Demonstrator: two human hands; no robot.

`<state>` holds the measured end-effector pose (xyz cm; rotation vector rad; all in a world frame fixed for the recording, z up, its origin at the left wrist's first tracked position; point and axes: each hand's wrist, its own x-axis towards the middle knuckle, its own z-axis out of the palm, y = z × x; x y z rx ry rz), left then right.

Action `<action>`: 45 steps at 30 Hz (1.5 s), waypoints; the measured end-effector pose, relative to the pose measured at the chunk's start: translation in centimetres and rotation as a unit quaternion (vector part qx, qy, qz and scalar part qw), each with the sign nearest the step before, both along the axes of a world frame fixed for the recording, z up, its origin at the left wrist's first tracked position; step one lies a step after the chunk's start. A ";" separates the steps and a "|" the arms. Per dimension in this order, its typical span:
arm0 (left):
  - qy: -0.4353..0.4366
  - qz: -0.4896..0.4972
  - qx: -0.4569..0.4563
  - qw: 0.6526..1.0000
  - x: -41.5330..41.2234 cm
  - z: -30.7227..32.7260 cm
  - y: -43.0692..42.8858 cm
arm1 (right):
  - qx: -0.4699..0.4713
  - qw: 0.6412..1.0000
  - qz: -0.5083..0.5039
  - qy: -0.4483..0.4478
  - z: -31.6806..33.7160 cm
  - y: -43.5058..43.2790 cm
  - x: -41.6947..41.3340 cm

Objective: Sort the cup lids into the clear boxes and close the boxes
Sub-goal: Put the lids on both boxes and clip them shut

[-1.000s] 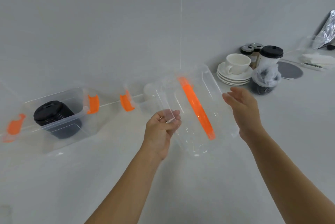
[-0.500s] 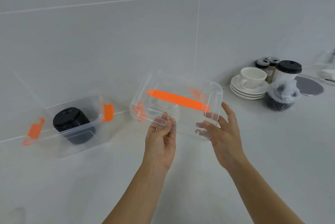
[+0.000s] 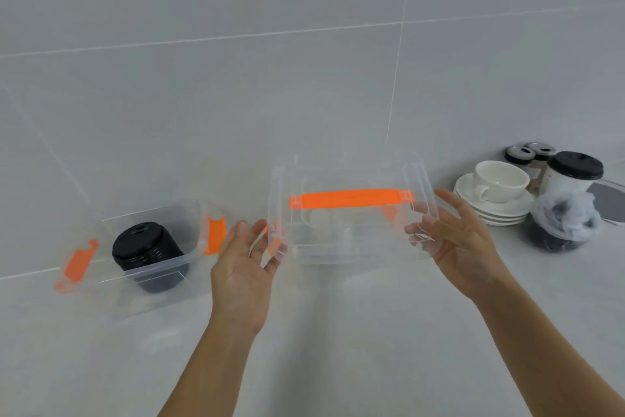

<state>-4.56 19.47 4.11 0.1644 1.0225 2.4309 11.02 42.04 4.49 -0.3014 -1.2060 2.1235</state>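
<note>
I hold a clear box lid (image 3: 351, 176) with an orange handle (image 3: 351, 198) level between both hands. My left hand (image 3: 245, 261) grips its left edge and my right hand (image 3: 463, 241) its right edge. The lid is over a second clear box (image 3: 338, 254) by the wall; whether it rests on the box I cannot tell. To the left stands an open clear box (image 3: 189, 214) with orange latches, and a stack of black cup lids (image 3: 145, 247) sits inside it.
At the right by the wall are a white cup (image 3: 500, 180) on stacked saucers (image 3: 500, 214), a paper cup with a black lid (image 3: 575, 170), a plastic bag of dark lids (image 3: 564, 224) and two small jars (image 3: 527, 153).
The clear lid turned from steeply tilted to level, handle now running left to right. My hands shifted from its near edge to its two short ends.
</note>
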 end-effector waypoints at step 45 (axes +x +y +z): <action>0.441 0.009 -0.576 0.688 -1.2 -6.4 3.4 | 0.452 0.794 -0.014 -0.406 -4.6 5.3 -8.4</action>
